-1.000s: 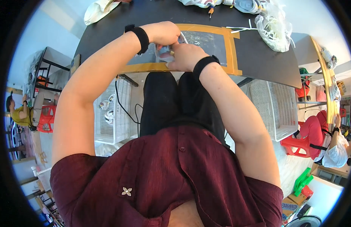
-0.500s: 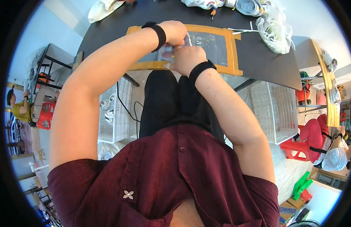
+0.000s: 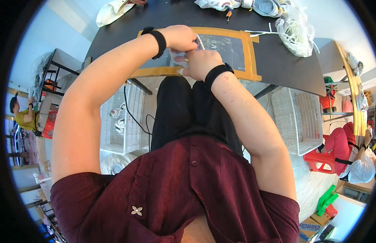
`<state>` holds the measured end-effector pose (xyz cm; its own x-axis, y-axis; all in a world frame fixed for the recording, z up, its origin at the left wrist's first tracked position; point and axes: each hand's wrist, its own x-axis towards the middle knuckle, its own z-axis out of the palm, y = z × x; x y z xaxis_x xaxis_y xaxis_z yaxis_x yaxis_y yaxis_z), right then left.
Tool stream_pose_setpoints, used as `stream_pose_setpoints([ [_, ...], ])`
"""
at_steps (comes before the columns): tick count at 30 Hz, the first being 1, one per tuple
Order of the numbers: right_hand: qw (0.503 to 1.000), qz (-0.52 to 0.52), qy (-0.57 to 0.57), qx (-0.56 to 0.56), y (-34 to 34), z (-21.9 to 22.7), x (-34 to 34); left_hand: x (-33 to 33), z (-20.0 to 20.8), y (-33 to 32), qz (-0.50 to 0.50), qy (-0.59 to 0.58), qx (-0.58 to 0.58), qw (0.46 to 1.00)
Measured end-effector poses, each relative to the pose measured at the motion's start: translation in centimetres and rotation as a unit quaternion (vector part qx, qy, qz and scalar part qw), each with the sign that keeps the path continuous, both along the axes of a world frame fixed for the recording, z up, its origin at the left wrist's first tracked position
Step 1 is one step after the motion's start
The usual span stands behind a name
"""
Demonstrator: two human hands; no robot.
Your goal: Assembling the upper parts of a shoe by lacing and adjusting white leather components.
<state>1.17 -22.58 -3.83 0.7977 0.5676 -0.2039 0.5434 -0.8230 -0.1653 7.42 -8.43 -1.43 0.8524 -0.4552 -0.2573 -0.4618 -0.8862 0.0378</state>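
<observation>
My left hand [image 3: 180, 37] and my right hand [image 3: 202, 64] meet above a dark mat [image 3: 230, 50] bordered with tan tape [image 3: 249, 56]. Both have their fingers curled in around a small see-through plastic piece [image 3: 176, 59] with a pale curved rim. It looks like a clear bag or sleeve, but the fingers cover much of it. My left hand comes over it from the far side, while my right hand grips from the near right. A small yellowish bit shows by the right fingers; what it is I cannot make out. Black bands circle both wrists.
On the dark table [image 3: 285, 69], a clear bag of white strips [image 3: 295, 38] lies at the right, near wrapped cable coils [image 3: 267, 7]. White plastic crates [image 3: 297, 121] stand below on both sides. People sit on red stools [image 3: 319, 160] at far left and right.
My left hand has shifted slightly left and down, with a little more of the pale rim showing. My right hand stays almost in place; the whole view has moved slightly.
</observation>
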Motion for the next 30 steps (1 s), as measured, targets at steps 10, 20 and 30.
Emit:
stream_pose_setpoints([
  [10, 1.0, -0.015, -0.001, 0.008, -0.2, -0.3, 0.1, -0.5, 1.5, -3.9, 0.047, -0.01, 0.105, 0.993],
  [20, 1.0, -0.003, 0.017, -0.005, -0.1, 0.1, 0.2, 0.6, 0.2, 0.5, 0.036, 0.081, -0.042, 0.995],
  [30, 1.0, 0.02, -0.001, 0.019, -1.1, 0.9, 0.5, -1.7, 2.8, 1.7, 0.027, 0.09, -0.165, 0.982],
])
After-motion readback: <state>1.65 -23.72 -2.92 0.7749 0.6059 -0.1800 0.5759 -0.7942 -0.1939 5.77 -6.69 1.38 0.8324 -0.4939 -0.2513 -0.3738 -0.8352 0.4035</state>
